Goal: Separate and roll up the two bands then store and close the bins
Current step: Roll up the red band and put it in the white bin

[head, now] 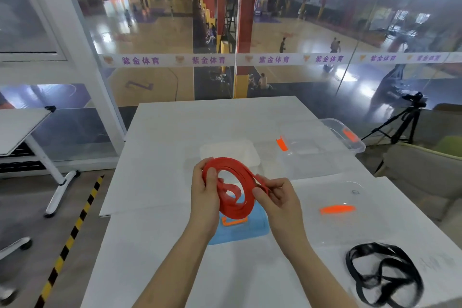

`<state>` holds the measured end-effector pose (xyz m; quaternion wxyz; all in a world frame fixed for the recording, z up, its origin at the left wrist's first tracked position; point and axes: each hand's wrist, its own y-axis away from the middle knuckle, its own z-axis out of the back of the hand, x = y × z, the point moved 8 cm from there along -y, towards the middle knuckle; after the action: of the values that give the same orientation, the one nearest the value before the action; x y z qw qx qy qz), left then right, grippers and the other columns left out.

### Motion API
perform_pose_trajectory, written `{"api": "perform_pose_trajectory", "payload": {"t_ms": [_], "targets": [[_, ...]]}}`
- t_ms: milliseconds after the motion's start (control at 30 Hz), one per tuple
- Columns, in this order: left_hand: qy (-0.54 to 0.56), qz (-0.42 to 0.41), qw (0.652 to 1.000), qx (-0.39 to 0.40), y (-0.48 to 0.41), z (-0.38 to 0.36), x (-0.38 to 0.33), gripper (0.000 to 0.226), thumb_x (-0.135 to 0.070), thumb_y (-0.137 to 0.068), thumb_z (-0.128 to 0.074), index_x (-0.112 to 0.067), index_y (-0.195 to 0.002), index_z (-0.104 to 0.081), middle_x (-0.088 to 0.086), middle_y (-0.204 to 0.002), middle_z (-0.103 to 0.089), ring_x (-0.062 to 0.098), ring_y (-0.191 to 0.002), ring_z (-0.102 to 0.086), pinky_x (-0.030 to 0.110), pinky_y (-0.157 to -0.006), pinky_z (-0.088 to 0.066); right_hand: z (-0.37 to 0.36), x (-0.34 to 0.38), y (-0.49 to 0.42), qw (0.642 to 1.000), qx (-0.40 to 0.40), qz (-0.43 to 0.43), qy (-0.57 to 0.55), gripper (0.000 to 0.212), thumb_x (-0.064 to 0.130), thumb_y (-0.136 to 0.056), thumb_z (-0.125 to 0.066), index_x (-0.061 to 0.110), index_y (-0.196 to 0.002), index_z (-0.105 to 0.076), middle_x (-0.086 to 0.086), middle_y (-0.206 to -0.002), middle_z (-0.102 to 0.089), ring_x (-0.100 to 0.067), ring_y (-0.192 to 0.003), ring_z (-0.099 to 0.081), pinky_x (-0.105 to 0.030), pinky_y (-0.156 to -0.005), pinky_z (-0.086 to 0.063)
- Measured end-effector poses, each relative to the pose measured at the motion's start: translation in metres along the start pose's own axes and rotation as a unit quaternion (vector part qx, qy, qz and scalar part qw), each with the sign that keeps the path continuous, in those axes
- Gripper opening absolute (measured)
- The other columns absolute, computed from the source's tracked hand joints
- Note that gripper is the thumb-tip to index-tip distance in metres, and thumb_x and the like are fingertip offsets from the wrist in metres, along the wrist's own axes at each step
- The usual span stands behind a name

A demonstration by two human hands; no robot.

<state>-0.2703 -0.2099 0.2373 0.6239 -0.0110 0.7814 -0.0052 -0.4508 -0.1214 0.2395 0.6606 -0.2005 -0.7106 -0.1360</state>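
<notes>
Two hands are working on one band above the table [155, 252]. The left hand [205, 197] is closing around the near-left side of the red band [233, 184], thumb pressing on top of the coil, while the right hand [277, 197] is pinching the loose end of that band between thumb and fingertips, just beside the coil's right edge. The coil is standing tilted, its open ring facing the person, with several turns already lying on each other and a slack inner loop drooping toward the left palm.

What is mattering for the coming move, I judge, is that free end: it is lying on the right hand's side of the coil, running along the rim, so the right hand is the nearer one to lay it round or tuck it in.

The black band [382, 280] is lying loose and tangled on the table, well off to the right of and nearer than the right hand, not yet rolled. Beyond both hands, two clear bins [322, 147] with orange latches are waiting open; a clear lid [335, 212] is lying just right of the right hand. Below the hands a blue lid [240, 230] is showing.

Purple characters, 紫金体育, are repeating along a strip on the glass behind.
</notes>
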Motion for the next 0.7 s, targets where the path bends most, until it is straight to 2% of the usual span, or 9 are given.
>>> {"api": "perform_pose_trajectory", "payload": {"t_ms": [133, 233, 367, 500, 600, 700], "targets": [[0.037, 0.012, 0.999, -0.028, -0.010, 0.004, 0.011, 0.022, -0.026, -0.109, -0.041, -0.026, -0.125, -0.056, 0.001, -0.098, -0.064, 0.005, -0.075, -0.063, 0.022, -0.062, -0.055, -0.015, -0.014, -0.001, 1.000, -0.022, -0.008, 0.007, 0.016, 0.013, -0.093, -0.078, 0.020, -0.105, -0.072, 0.011, -0.122, -0.076, -0.009, -0.115, -0.072, -0.035, -0.103, -0.054], [0.046, 0.025, 0.997, -0.059, -0.025, 0.002, 0.024, 0.023, -0.028, -0.109, -0.039, -0.030, -0.125, -0.055, -0.003, -0.099, -0.063, -0.001, -0.072, -0.062, 0.027, -0.071, -0.054, -0.025, -0.028, -0.014, 0.999, -0.018, -0.027, 0.041, 0.022, 0.022, -0.089, -0.082, 0.032, -0.106, -0.072, 0.012, -0.121, -0.074, -0.007, -0.113, -0.071, -0.032, -0.101, -0.053], [0.045, 0.045, 0.995, -0.083, -0.049, -0.012, 0.044, 0.025, -0.030, -0.110, -0.038, -0.031, -0.131, -0.051, -0.003, -0.111, -0.064, 0.009, -0.090, -0.061, 0.029, -0.079, -0.054, -0.024, -0.046, -0.049, 0.994, -0.034, -0.042, 0.100, 0.030, 0.032, -0.084, -0.087, 0.036, -0.108, -0.070, 0.012, -0.118, -0.070, -0.002, -0.102, -0.072, -0.028, -0.092, -0.057], [0.024, 0.070, 0.991, -0.108, -0.083, -0.021, 0.071, 0.025, -0.031, -0.110, -0.037, -0.031, -0.133, -0.046, 0.001, -0.123, -0.062, 0.015, -0.102, -0.061, 0.038, -0.094, -0.054, -0.027, -0.060, -0.103, 0.988, 0.001, -0.060, 0.140, 0.032, 0.035, -0.082, -0.088, 0.040, -0.108, -0.070, 0.012, -0.113, -0.072, 0.001, -0.096, -0.073, -0.025, -0.086, -0.059], [0.006, 0.083, 0.989, -0.122, -0.113, -0.030, 0.091, 0.024, -0.029, -0.109, -0.040, -0.033, -0.132, -0.043, 0.002, -0.127, -0.060, 0.017, -0.105, -0.061, 0.039, -0.094, -0.053, -0.037, -0.075, -0.146, 0.985, 0.027, -0.088, 0.149, 0.042, 0.038, -0.077, -0.091, 0.035, -0.113, -0.070, 0.012, -0.113, -0.072, -0.002, -0.092, -0.074, -0.030, -0.080, -0.063], [-0.009, 0.095, 0.987, -0.130, -0.144, -0.039, 0.111, 0.027, -0.026, -0.109, -0.042, -0.030, -0.135, -0.039, 0.000, -0.131, -0.058, 0.020, -0.112, -0.063, 0.034, -0.089, -0.055, -0.049, -0.088, -0.194, 0.978, 0.059, -0.082, 0.183, 0.032, 0.032, -0.081, -0.089, 0.041, -0.104, -0.069, 0.012, -0.104, -0.076, -0.007, -0.087, -0.076, -0.029, -0.082, -0.063]]}}
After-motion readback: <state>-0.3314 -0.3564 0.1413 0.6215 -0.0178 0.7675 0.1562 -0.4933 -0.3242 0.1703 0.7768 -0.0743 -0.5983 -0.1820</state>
